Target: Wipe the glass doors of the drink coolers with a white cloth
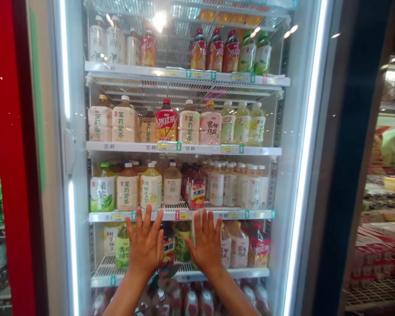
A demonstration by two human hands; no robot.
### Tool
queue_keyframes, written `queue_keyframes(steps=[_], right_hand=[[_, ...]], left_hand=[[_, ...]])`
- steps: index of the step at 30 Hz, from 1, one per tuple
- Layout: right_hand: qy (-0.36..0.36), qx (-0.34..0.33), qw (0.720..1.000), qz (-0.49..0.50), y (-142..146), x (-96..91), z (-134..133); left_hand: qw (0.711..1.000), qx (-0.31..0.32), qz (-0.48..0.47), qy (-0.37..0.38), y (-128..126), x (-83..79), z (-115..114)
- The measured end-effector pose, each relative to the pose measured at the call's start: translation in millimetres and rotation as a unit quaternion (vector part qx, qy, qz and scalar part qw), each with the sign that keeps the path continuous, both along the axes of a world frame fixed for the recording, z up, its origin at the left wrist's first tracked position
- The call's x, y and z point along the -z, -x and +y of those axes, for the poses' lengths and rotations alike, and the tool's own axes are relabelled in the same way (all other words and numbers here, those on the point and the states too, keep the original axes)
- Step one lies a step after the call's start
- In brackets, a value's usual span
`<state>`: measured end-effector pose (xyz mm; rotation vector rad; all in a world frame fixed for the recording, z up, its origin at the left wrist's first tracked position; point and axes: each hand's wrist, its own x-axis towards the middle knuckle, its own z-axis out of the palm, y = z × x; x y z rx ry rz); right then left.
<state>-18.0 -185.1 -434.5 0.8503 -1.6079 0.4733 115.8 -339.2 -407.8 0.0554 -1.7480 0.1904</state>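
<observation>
Both hands are raised in front of a glass-door drinks fridge, backs toward me. My left hand (pixel 145 245) has its fingers spread and holds nothing. My right hand (pixel 206 243) is likewise stretched out with nothing in it; its fingertips overlap the third shelf's price rail (pixel 184 215). Whether the palms touch the glass I cannot tell. Behind the left hand are a green tea bottle (pixel 122 252) and a partly hidden dark bottle (pixel 167 245). Beside the right hand stand pale pink bottles (pixel 239 248). Above the hands is a red-labelled bottle (pixel 197 191).
Bright light strips (pixel 304 145) run down both sides of the fridge. A handle (pixel 69 151) sits on the left frame. Upper shelves carry more bottles, such as a red one (pixel 166 120). At right, an open shelf (pixel 378 250) holds packaged goods; a red panel (pixel 6 131) stands left.
</observation>
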Motion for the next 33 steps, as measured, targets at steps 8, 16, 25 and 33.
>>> queue_keyframes(steps=[8,16,25,33], right_hand=[[0.013,-0.007,1.000,-0.007,-26.2,-59.5,-44.5],[-0.009,-0.015,1.000,0.005,-39.9,-39.1,-56.1],[-0.007,-0.006,1.000,-0.021,-44.2,4.0,-55.2],[0.036,0.010,0.999,-0.020,-26.5,-70.9,-47.2]], left_hand=[[0.999,-0.033,0.022,0.004,8.0,-9.7,-30.6],[0.999,-0.022,0.034,0.008,8.9,-5.6,-32.1],[0.999,-0.014,0.038,0.002,7.7,-5.2,-30.7],[1.000,-0.011,0.028,0.010,5.4,-6.6,-33.1]])
